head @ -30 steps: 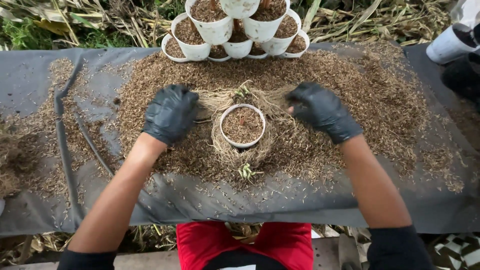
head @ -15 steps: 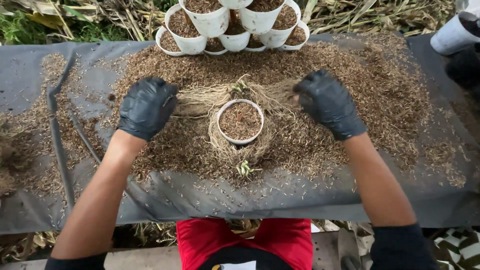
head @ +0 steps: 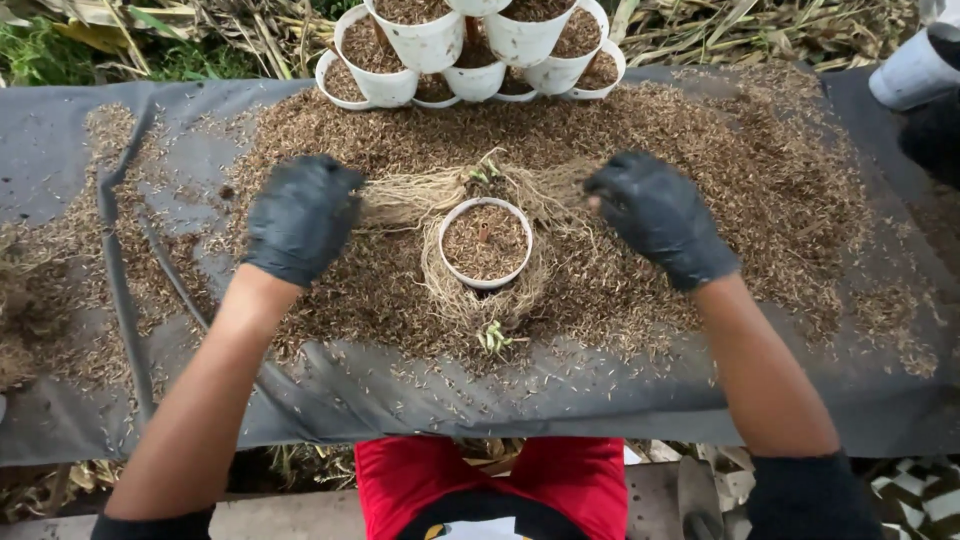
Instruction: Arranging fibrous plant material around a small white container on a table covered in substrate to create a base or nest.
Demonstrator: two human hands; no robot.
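Stringy tan roots (head: 400, 198) ring a round white pot (head: 486, 243).

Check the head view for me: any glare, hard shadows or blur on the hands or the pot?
Head view: soft, even daylight, no glare or hard shadows; left hand, right hand and the white pot between them look sharp; slight wide-angle bending towards the edges of the black sheet.
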